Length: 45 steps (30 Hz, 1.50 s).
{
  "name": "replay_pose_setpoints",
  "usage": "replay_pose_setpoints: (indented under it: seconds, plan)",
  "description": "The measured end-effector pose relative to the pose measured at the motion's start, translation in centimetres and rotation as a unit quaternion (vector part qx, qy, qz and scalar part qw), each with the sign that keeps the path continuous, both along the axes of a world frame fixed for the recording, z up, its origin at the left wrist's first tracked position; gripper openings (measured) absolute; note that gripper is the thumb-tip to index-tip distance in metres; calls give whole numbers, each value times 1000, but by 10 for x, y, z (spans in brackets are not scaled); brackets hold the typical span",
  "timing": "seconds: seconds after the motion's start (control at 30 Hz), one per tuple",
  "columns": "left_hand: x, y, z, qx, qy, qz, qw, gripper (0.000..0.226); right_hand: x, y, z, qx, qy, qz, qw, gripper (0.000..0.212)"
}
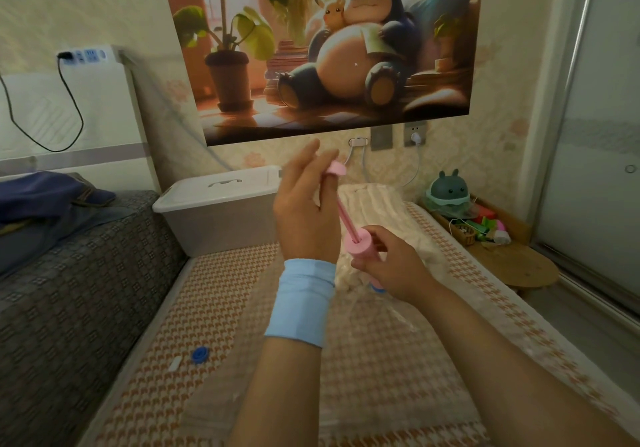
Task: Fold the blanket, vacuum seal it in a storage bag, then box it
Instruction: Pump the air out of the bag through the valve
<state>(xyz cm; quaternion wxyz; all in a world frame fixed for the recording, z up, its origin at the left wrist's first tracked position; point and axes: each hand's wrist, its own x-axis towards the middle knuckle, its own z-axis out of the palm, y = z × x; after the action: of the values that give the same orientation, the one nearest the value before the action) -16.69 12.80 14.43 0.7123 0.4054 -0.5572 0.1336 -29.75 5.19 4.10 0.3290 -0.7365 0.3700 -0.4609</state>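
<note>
A pink hand pump (pixel 362 246) stands upright on the clear storage bag (pixel 360 311), which lies on the bed with the folded cream blanket (pixel 375 201) inside. My right hand (pixel 391 268) is wrapped around the pump's barrel near the bag. My left hand (pixel 306 214), with a light blue wristband, grips the pump's handle (pixel 336 169), and the pink rod is drawn far out of the barrel. A white lidded storage box (pixel 221 204) sits at the head of the bed, to the left of the blanket.
A blue cap (pixel 200 355) and a small white clip (pixel 175 364) lie on the patterned bedspread at the left. A grey sofa (pixel 79 273) borders the bed's left side. A round wooden stool (pixel 519 266) and a toy basket stand at the right.
</note>
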Motion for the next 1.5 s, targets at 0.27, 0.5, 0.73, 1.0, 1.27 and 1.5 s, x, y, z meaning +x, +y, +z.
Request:
replay_pose_setpoints:
  seconds: [0.27,0.5,0.73,1.0,1.27,1.5]
  plan:
    - [9,-13,-57,394,-125,-123,902,36,-4,6,3,12,1,16,1000,32]
    - [37,-2,-40,550,-24,-258,794,32,-17,7,2,62,253,113,959,57]
    - [52,-58,-70,589,-148,-126,785,37,-23,-15,7,63,322,107,939,58]
    - [55,-157,-142,637,-261,16,725,83,11,-87,-14,-144,466,-72,870,69]
    - [66,-155,-169,641,-221,-37,734,90,10,-96,-38,-125,556,-94,817,99]
    - [55,-78,-139,703,-126,-147,684,77,-12,-28,-12,-92,577,-60,810,96]
